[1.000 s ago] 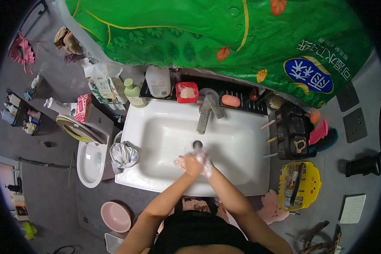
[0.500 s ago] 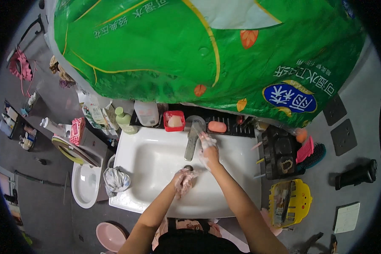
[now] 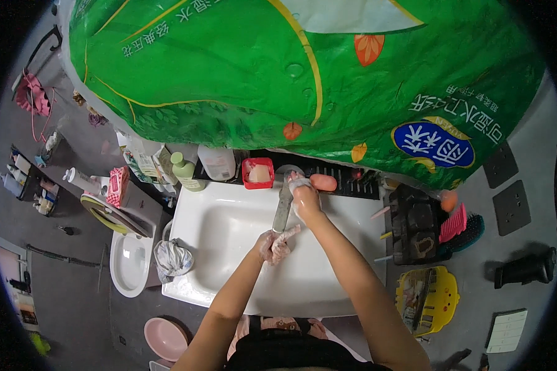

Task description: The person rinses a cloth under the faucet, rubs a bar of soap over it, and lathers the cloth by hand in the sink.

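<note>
Right hand [image 3: 304, 196] seemingly grips tap [image 3: 284, 207]; soapy left hand [image 3: 275, 243] open below.

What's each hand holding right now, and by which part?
The soapy right hand rests on the faucet at its top, near the handle; a closed grip cannot be confirmed. The left hand holds nothing, cupped under the spout.

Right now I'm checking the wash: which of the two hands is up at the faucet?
The right hand, soapy, at the faucet base; the left hand is lower, under the spout.
</note>
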`<move>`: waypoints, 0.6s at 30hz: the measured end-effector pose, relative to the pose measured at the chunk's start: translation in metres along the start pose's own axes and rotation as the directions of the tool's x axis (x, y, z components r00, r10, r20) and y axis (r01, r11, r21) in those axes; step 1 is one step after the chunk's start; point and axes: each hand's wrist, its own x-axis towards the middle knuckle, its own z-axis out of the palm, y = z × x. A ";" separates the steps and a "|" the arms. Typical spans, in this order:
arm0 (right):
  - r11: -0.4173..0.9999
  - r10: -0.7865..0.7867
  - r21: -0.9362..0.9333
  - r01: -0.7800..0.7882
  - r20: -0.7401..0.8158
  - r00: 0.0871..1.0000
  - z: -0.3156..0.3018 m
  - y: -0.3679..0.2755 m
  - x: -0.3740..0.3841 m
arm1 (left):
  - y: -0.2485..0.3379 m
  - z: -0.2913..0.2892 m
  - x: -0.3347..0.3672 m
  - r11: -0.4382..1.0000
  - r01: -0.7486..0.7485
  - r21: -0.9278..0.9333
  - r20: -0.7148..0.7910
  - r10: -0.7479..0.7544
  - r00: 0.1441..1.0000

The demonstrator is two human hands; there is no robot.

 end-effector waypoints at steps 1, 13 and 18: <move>0.998 -0.004 -0.062 0.003 -0.021 1.000 -0.003 0.010 -0.004 | -0.001 0.001 0.013 1.000 0.024 -0.003 0.006 -0.024 1.000; 0.320 0.772 0.715 -0.621 0.183 0.608 0.044 -0.033 -0.127 | -0.024 0.004 0.033 0.733 -0.260 0.629 -0.532 0.650 0.543; -0.666 0.321 0.419 -0.617 0.908 0.270 0.152 -0.018 -0.162 | -0.035 -0.030 -0.005 0.584 -0.351 0.732 -0.542 0.811 0.221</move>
